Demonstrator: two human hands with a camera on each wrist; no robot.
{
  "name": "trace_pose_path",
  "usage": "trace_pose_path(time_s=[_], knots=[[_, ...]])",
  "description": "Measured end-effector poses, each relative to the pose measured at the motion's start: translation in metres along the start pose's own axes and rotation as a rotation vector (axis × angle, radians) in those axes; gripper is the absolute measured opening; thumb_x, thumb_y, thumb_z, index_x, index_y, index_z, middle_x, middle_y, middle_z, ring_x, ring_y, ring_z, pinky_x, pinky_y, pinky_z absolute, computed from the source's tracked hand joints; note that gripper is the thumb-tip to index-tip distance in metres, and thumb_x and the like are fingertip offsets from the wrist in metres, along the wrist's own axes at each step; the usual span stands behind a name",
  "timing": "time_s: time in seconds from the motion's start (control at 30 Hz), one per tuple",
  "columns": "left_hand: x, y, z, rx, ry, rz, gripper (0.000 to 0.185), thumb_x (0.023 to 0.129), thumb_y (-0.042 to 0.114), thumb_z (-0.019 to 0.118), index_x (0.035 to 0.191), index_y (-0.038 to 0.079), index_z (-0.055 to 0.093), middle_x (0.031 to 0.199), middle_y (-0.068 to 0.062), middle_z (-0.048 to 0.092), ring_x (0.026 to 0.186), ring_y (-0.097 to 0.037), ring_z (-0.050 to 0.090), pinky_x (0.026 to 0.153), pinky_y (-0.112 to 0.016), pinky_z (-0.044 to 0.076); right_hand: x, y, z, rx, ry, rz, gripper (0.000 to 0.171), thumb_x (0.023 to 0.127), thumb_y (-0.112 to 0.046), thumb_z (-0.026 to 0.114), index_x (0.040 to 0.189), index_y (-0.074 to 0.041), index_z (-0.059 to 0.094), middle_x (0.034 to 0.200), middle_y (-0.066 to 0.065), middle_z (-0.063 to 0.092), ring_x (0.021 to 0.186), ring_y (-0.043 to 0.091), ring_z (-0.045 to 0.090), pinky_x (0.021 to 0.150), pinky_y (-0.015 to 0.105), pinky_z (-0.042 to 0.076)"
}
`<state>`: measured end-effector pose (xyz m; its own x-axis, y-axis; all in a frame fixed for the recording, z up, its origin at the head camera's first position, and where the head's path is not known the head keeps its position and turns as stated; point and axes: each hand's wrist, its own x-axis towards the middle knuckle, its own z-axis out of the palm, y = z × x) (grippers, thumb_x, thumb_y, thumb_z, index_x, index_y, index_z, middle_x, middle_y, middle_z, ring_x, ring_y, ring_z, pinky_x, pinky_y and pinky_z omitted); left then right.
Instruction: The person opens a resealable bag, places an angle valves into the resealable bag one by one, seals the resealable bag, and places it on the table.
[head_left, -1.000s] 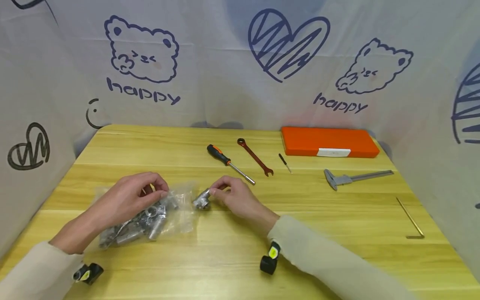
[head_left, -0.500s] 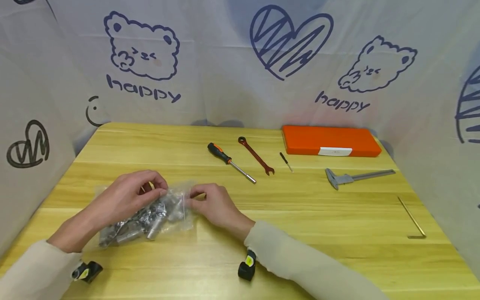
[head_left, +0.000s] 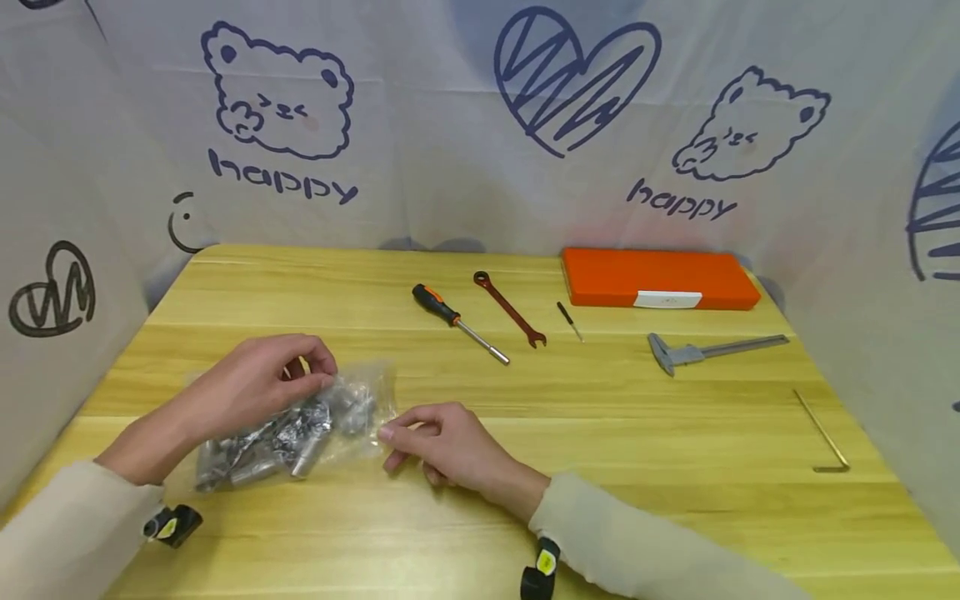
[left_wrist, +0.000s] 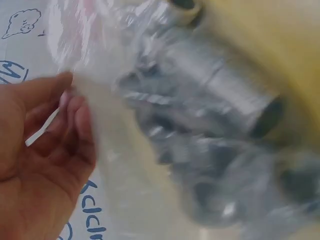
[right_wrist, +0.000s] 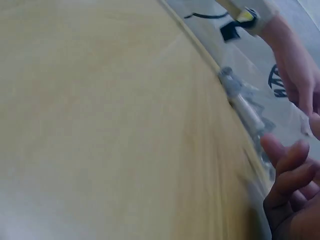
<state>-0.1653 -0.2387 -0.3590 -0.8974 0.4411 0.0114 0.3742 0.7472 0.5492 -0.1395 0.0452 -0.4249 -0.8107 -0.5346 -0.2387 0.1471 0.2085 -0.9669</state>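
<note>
A clear plastic zip bag (head_left: 358, 417) lies on the table, filled with several grey metal pipe fittings (left_wrist: 225, 85). At its far edge my left hand (head_left: 262, 379) pinches the plastic between thumb and fingers, above the fittings. My right hand (head_left: 457, 446) is at the bag's right end, thumb and index fingertip together at its edge, the other fingers loosely bent below. In the right wrist view, part of the right hand (right_wrist: 295, 190) is cut off by the frame edge, with the bag behind it.
Behind the hands lie a black-and-orange screwdriver (head_left: 442, 312), a reddish wrench (head_left: 512, 310) and a tiny screwdriver (head_left: 568, 318). Farther right are an orange case (head_left: 660, 275), a grey caliper (head_left: 686, 357) and a brass-coloured hex key (head_left: 823, 433). A printed cloth (head_left: 420, 125) hangs behind the table.
My right hand carried a metal pipe fitting leftward into the bag's mouth and let it go. It then drew back toward me to the bag's right edge. The left hand stayed on the bag.
</note>
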Motion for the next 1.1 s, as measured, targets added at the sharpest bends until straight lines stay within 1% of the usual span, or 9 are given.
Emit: trace_pose_path(time_s=[0.17,0.3,0.43,0.57,0.7,0.77,0.87,1.0,1.1], knots=[[0.025,0.003,-0.005,0.036,-0.103,0.001,0.016,0.110,0.030,0.068,0.114,0.017,0.076,0.103,0.005,0.076,0.089,-0.011,0.066,0.075,-0.032,0.057,-0.004,0.000,0.003,-0.007,-0.013,-0.009,0.020,0.099,-0.033,0.083,0.112,-0.018,0.083,0.091,0.007,0.084,0.045,0.010,0.050,0.042,0.020,0.037],[0.048,0.001,-0.003,0.040,-0.230,0.009,0.031,0.113,0.029,0.061,0.131,0.006,0.071,0.121,-0.007,0.077,0.108,-0.024,0.072,0.092,-0.048,0.060,-0.006,0.000,0.004,-0.008,-0.016,-0.007,0.013,0.097,-0.027,0.085,0.102,-0.015,0.084,0.073,0.006,0.075,0.046,0.010,0.049,0.041,0.020,0.037],[0.064,-0.002,-0.002,0.054,-0.366,-0.010,0.042,0.115,0.028,0.055,0.144,-0.001,0.063,0.139,-0.019,0.072,0.127,-0.038,0.069,0.107,-0.058,0.055,-0.007,0.003,0.005,0.001,-0.041,-0.004,0.011,0.097,-0.024,0.085,0.098,-0.013,0.083,0.059,0.001,0.061,0.046,0.009,0.046,0.042,0.021,0.036],[0.072,-0.004,-0.002,0.034,-0.407,-0.020,0.038,0.114,0.027,0.057,0.139,0.001,0.068,0.132,-0.015,0.075,0.119,-0.030,0.071,0.104,-0.054,0.057,-0.009,0.004,0.005,-0.008,-0.042,-0.010,0.009,0.096,-0.022,0.085,0.097,-0.014,0.082,0.060,0.000,0.059,0.048,0.009,0.045,0.042,0.021,0.037],[0.069,-0.008,-0.006,-0.065,-0.372,-0.043,0.023,0.113,0.023,0.061,0.120,0.006,0.074,0.110,-0.004,0.074,0.096,-0.018,0.064,0.085,-0.041,0.054,-0.009,0.003,0.004,-0.042,-0.036,-0.035,0.008,0.096,-0.021,0.084,0.099,-0.014,0.082,0.075,-0.002,0.073,0.056,0.008,0.051,0.049,0.021,0.042],[0.065,-0.011,-0.007,-0.132,-0.332,-0.061,0.018,0.113,0.024,0.061,0.115,0.009,0.071,0.105,-0.003,0.069,0.092,-0.018,0.058,0.081,-0.037,0.050,-0.010,0.003,0.001,-0.070,-0.021,-0.049,0.008,0.096,-0.021,0.084,0.099,-0.014,0.083,0.084,-0.003,0.078,0.062,0.008,0.055,0.055,0.021,0.045],[0.059,-0.013,-0.011,-0.210,-0.252,-0.080,0.019,0.115,0.026,0.059,0.116,0.009,0.069,0.110,-0.005,0.067,0.099,-0.021,0.059,0.088,-0.040,0.052,-0.011,0.000,-0.006,-0.121,0.010,-0.068,0.009,0.097,-0.021,0.083,0.101,-0.013,0.083,0.091,-0.004,0.080,0.070,0.007,0.060,0.062,0.020,0.047],[0.047,-0.013,-0.020,-0.256,-0.128,-0.105,0.026,0.116,0.034,0.056,0.122,0.011,0.067,0.121,-0.006,0.070,0.113,-0.023,0.063,0.102,-0.044,0.053,-0.014,-0.008,-0.020,-0.212,0.076,-0.122,0.008,0.097,-0.020,0.082,0.102,-0.013,0.081,0.093,-0.003,0.078,0.070,0.007,0.057,0.062,0.020,0.043],[0.035,-0.009,-0.029,-0.279,-0.026,-0.133,0.032,0.116,0.040,0.055,0.127,0.013,0.066,0.125,-0.006,0.070,0.116,-0.020,0.064,0.102,-0.034,0.053,-0.018,-0.020,-0.033,-0.300,0.134,-0.197,0.007,0.098,-0.019,0.080,0.103,-0.015,0.081,0.096,-0.002,0.077,0.073,0.010,0.055,0.064,0.020,0.042]])
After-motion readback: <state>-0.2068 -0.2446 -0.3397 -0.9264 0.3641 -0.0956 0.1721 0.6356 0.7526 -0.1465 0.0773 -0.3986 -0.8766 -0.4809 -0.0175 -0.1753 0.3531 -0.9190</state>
